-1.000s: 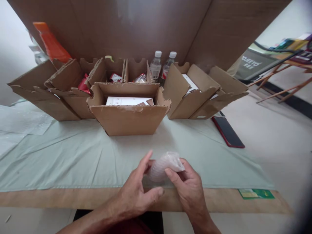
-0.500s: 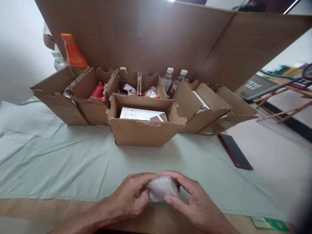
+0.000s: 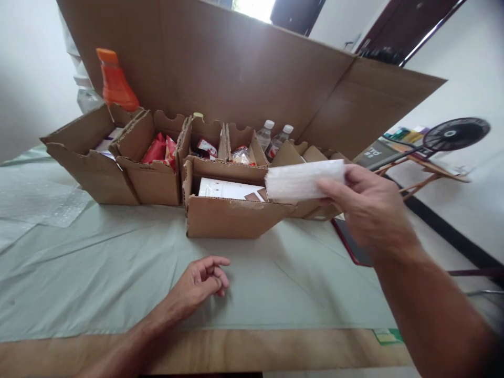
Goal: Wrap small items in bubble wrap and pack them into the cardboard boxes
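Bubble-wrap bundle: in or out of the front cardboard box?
Out. The right hand grips the bubble-wrap bundle by one end; it hides part of the front cardboard box.

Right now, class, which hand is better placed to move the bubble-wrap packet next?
Likely the right hand: it holds the packet, while the left hand, apart from it, looks empty.

Bright light (image 3: 254, 8) glared above the cardboard panel (image 3: 220, 68), washing its middle pale. My right fingers (image 3: 342, 195) blurred; soft shadows dimmed the cloth (image 3: 106, 273).
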Demonstrator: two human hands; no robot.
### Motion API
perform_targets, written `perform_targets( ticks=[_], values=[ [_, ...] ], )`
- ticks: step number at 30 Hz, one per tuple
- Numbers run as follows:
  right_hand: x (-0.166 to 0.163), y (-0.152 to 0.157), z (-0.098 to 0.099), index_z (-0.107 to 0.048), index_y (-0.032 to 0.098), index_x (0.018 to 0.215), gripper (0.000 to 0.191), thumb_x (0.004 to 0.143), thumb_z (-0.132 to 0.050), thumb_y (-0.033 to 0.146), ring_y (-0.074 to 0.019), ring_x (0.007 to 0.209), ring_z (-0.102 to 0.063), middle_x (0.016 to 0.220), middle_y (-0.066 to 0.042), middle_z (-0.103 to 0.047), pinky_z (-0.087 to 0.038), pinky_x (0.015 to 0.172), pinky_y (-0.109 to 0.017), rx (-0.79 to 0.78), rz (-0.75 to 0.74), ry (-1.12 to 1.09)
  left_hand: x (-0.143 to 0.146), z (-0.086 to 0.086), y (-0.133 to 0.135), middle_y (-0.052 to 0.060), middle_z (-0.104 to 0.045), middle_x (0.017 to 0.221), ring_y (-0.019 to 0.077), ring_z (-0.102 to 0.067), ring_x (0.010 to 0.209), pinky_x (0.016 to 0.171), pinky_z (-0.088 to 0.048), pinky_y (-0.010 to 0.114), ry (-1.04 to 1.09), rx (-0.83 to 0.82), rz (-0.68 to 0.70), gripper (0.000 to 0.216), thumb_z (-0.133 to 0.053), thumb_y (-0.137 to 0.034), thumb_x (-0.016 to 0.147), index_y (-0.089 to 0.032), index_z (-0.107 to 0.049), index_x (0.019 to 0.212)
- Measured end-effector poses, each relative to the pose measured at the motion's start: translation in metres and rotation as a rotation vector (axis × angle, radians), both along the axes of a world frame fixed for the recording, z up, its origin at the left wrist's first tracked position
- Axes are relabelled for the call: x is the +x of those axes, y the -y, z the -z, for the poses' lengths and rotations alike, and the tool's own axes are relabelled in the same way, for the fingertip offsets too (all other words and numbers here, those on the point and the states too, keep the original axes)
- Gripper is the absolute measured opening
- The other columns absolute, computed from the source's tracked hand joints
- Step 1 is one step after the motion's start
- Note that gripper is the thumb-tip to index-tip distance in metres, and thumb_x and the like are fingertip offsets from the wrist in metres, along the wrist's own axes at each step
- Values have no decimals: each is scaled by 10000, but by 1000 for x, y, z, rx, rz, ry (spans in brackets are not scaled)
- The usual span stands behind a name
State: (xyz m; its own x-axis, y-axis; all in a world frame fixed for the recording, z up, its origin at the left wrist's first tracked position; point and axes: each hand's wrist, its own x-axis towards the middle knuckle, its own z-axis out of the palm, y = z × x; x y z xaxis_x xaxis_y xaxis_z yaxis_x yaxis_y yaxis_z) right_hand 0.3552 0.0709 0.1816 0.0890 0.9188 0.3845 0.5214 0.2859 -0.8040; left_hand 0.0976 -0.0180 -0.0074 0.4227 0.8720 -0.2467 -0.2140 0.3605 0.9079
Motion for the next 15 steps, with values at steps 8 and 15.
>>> perform_targets(
  ticks=[8,15],
  values=[
    [-45,-19,-21,-737,162,1055,256,898,-636,337,-319,836,-666,909,-155,-748,-386,668,-363,-151,301,1288,-1,-1,2,20,-698,834,151,-625,720,752,-486,327,-5,-8,-34,408,-731,-378,764,-169,-665,1109],
    [-46,-49,-7,-732,168,968,234,900,-593,343,-280,873,-674,960,-135,-743,-337,612,-316,-284,182,1266,1,17,1,25,-696,857,158,-621,740,738,-462,312,-62,58,42,410,-702,-394,772,-165,-666,1110]
  ],
)
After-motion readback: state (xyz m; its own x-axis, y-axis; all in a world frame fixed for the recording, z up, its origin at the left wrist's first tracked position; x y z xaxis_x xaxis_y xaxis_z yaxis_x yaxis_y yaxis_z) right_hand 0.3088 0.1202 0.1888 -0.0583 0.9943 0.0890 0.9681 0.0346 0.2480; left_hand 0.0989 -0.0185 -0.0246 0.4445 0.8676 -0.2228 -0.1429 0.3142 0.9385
